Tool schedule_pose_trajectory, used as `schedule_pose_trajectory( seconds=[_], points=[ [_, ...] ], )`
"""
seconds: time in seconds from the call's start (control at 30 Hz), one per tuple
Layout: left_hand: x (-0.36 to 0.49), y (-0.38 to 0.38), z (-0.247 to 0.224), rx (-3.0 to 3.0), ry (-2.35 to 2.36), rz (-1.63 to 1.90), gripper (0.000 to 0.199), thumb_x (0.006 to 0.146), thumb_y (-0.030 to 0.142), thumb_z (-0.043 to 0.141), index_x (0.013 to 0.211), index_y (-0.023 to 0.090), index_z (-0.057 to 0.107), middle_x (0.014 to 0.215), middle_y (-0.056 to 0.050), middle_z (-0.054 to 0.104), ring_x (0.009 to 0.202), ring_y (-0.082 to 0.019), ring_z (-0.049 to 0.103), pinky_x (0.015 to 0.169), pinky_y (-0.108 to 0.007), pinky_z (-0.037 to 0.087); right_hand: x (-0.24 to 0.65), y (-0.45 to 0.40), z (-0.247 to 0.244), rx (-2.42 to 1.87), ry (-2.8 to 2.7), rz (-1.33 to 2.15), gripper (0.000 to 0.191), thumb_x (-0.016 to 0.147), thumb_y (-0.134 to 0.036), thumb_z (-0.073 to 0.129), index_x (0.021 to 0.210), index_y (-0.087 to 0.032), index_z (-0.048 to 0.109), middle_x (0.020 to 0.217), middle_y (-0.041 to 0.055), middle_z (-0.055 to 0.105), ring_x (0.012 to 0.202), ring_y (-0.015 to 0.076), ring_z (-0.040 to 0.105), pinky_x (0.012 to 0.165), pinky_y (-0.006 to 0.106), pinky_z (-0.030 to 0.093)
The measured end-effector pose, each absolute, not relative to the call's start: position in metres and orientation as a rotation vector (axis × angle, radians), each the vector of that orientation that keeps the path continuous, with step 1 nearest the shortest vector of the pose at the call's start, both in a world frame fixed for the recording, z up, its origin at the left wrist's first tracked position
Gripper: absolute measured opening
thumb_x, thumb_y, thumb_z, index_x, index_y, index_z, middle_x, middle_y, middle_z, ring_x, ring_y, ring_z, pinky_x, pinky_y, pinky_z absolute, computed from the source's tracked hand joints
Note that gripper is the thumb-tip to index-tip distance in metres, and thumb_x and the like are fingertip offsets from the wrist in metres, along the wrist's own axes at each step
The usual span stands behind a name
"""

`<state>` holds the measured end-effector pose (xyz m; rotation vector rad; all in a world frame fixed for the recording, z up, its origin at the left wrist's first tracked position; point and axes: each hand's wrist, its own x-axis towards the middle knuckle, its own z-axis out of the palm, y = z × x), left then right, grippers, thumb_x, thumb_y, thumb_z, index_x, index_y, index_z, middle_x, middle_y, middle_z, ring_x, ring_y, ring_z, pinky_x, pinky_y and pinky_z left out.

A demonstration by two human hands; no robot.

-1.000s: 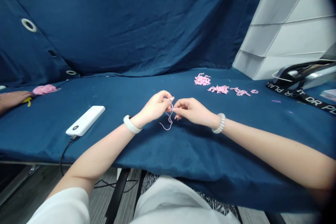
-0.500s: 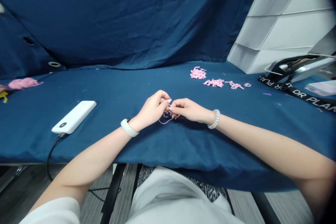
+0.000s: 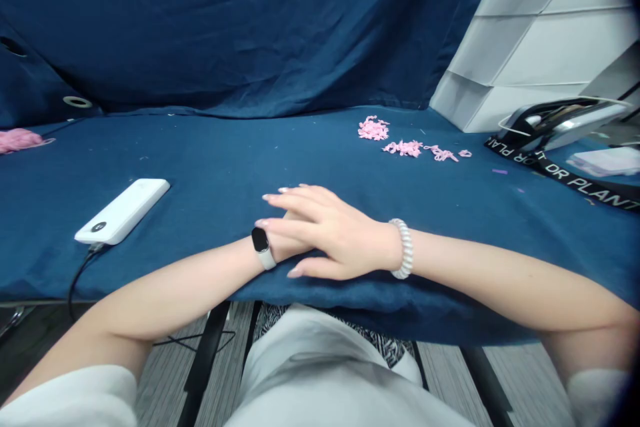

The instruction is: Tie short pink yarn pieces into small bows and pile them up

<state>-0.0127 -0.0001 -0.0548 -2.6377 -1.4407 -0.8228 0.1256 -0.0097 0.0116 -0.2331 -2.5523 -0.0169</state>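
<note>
A right hand [image 3: 333, 233], fingers loosely spread, is laid over a left hand [image 3: 295, 247] whose fingers are hidden; pink yarn scraps [image 3: 403, 148] are seen at one o'clock on blue cloth [image 3: 225, 167].

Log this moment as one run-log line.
left hand: under right hand | right hand: resting on left, nothing visibly held | pink yarn pieces: ahead

A person in short white sleeves [image 3: 65, 393] and pale clothing [image 3: 320, 373] over black-and-white zebra-print fabric [image 3: 385, 343] wears a black-faced white smart band [image 3: 263, 247] on the left wrist [image 3: 243, 259] and a white spiral coil bracelet [image 3: 404, 248] on the right wrist [image 3: 383, 247].
</note>
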Motion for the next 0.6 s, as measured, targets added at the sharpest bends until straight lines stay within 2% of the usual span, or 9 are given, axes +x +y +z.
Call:
schedule_pose_trajectory(
  seconds=[0.1, 0.17, 0.2, 0.23, 0.3, 0.37, 0.47, 0.53, 0.6],
  points=[
    [0.031, -0.013, -0.051, -2.011, -1.899, -1.030, 0.045, 0.059, 0.054, 0.074, 0.098, 0.033, 0.070, 0.125, -0.003, 0.054, 0.145, -0.038, 0.000, 0.111, -0.062, 0.028, 0.112, -0.017, 0.013, -0.289, -2.735, -0.076, 0.065, 0.084, -0.057, 0.054, 0.136, -0.019, 0.050, 0.150, 0.0169, 0.032, 0.137, 0.0383, 0.029, 0.109, 0.056, 0.025],
    [0.062, -0.016, -0.038, -1.438, -2.241, -1.048, 0.055, 0.045, 0.053, 0.081, 0.093, 0.029, 0.070, 0.131, -0.005, 0.048, 0.143, -0.043, -0.012, 0.116, -0.065, 0.012, 0.107, -0.016, 0.016, -0.323, -2.798, -0.075, 0.063, 0.084, -0.058, 0.054, 0.134, -0.019, 0.054, 0.150, 0.0184, 0.030, 0.137, 0.0394, 0.028, 0.109, 0.056, 0.024],
    [0.074, -0.016, -0.031, -1.385, -2.290, -0.937, 0.059, 0.043, 0.055, 0.081, 0.094, 0.029, 0.070, 0.131, -0.006, 0.048, 0.143, -0.043, -0.010, 0.119, -0.061, 0.003, 0.105, -0.015, 0.017, -0.327, -2.814, -0.075, 0.063, 0.083, -0.058, 0.055, 0.133, -0.020, 0.054, 0.151, 0.0186, 0.029, 0.137, 0.0393, 0.028, 0.109, 0.056, 0.024],
    [0.082, -0.015, -0.023, -1.349, -2.334, -0.814, 0.059, 0.041, 0.055, 0.081, 0.093, 0.028, 0.070, 0.130, -0.006, 0.049, 0.144, -0.043, -0.003, 0.121, -0.053, -0.006, 0.104, -0.014, 0.019, -0.325, -2.827, -0.080, 0.062, 0.083, -0.057, 0.056, 0.133, -0.021, 0.054, 0.151, 0.0183, 0.029, 0.137, 0.0391, 0.028, 0.109, 0.055, 0.024],
    [0.088, -0.014, -0.010, -1.290, -2.440, -0.572, 0.059, 0.040, 0.055, 0.081, 0.091, 0.028, 0.069, 0.123, -0.006, 0.053, 0.142, -0.044, 0.013, 0.120, -0.038, -0.017, 0.101, -0.013, 0.022, -0.325, -2.864, -0.077, 0.059, 0.083, -0.054, 0.058, 0.132, -0.021, 0.055, 0.150, 0.0165, 0.031, 0.135, 0.0382, 0.033, 0.108, 0.054, 0.025],
    [0.084, -0.013, 0.001, -1.253, -2.565, -0.331, 0.058, 0.041, 0.051, 0.082, 0.092, 0.026, 0.070, 0.115, -0.008, 0.057, 0.136, -0.046, 0.026, 0.119, -0.037, -0.017, 0.098, -0.011, 0.025, -0.348, -2.894, -0.018, 0.061, 0.084, -0.054, 0.057, 0.133, -0.019, 0.054, 0.147, 0.0147, 0.037, 0.128, 0.0354, 0.042, 0.106, 0.050, 0.031],
    [0.074, -0.015, 0.016, -1.193, -2.762, 0.005, 0.066, 0.041, 0.041, 0.084, 0.102, 0.019, 0.069, 0.103, -0.012, 0.057, 0.130, -0.047, 0.032, 0.119, -0.047, 0.002, 0.091, -0.009, 0.029, -0.428, -2.885, 0.118, 0.077, 0.082, -0.056, 0.058, 0.145, -0.015, 0.038, 0.140, 0.0156, 0.046, 0.116, 0.0325, 0.051, 0.096, 0.046, 0.039],
    [0.068, -0.016, 0.023, -1.213, -2.829, 0.068, 0.070, 0.044, 0.036, 0.082, 0.110, 0.019, 0.067, 0.093, -0.010, 0.056, 0.126, -0.047, 0.038, 0.117, -0.051, 0.013, 0.084, -0.009, 0.031, -0.478, -2.914, 0.149, 0.086, 0.081, -0.056, 0.060, 0.149, -0.014, 0.028, 0.127, 0.0173, 0.057, 0.108, 0.0335, 0.056, 0.088, 0.046, 0.042],
    [0.064, -0.017, 0.027, -1.280, -2.851, -0.063, 0.073, 0.049, 0.037, 0.079, 0.119, 0.024, 0.063, 0.082, -0.005, 0.053, 0.121, -0.044, 0.045, 0.116, -0.055, 0.015, 0.079, -0.010, 0.033, -0.503, -2.957, 0.130, 0.087, 0.081, -0.054, 0.061, 0.151, -0.016, 0.025, 0.116, 0.0173, 0.063, 0.099, 0.0340, 0.060, 0.081, 0.045, 0.043]
  ],
)
